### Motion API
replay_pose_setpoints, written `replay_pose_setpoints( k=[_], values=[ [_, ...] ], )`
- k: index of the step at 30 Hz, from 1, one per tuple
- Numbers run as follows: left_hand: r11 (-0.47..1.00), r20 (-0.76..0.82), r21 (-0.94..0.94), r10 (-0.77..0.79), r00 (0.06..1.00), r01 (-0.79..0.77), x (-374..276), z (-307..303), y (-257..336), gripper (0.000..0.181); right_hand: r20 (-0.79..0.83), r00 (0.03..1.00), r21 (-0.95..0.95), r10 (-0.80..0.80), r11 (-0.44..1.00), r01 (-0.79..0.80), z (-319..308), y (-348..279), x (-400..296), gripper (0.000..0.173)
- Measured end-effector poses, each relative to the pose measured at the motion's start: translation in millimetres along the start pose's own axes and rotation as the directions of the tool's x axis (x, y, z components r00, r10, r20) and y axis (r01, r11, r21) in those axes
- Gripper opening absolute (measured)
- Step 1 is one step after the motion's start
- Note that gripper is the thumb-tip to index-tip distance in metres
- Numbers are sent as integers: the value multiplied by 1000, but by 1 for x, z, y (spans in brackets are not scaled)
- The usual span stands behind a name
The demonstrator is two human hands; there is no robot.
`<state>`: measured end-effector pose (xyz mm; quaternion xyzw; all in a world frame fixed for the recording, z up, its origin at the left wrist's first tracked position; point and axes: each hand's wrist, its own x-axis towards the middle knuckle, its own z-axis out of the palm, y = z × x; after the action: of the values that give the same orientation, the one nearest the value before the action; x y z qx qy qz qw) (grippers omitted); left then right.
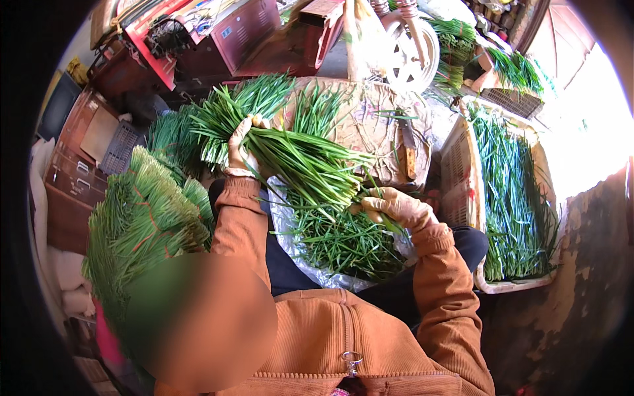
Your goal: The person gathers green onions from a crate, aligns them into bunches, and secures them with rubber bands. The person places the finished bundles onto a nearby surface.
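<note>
My left hand (242, 146), in a pale glove, is closed around a thick bunch of long green leaves like garlic chives (307, 158); the pale cut ends point right, towards my other hand. My right hand (396, 205), gloved too, pinches a few loose leaves beside those ends. Below the bunch, loose leaf scraps (351, 242) lie on a plastic sheet (327, 279) in my lap. More chives (317, 111) rest on the cloth-covered round surface (361, 143) ahead. On its right side lies a knife with a wooden handle (408, 148).
At right stands a white plastic crate (478, 193) full of chives. Banded bundles (148, 213) are piled at left, by a brown cabinet (69, 183). Beyond the round surface are red metal housings (247, 34) and a white spoked wheel (411, 52); more bundles (453, 44) sit at back right.
</note>
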<state>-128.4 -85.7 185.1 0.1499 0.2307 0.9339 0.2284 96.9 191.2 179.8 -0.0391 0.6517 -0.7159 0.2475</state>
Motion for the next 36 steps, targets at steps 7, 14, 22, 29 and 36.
replay_pose_setpoints(
  k=[7,14,22,29,36],
  values=[
    [992,-124,-37,113,986,-119,-6,-65,29,16,-292,892,223,-345,882,414,-10,-23,-84,26],
    [954,-322,-43,269,908,-298,-22,-39,28,13,-185,982,-250,29,965,-76,11,66,-18,51],
    [962,68,-218,182,981,-163,-35,-19,13,10,-309,861,220,-403,851,477,13,-9,19,79],
    [991,134,-99,-79,988,93,-38,12,-3,17,-466,846,145,-258,921,361,14,-28,47,41],
    [997,-230,63,-27,973,43,-41,6,-13,15,-318,912,439,-259,812,384,-1,-12,40,25]
  ],
)
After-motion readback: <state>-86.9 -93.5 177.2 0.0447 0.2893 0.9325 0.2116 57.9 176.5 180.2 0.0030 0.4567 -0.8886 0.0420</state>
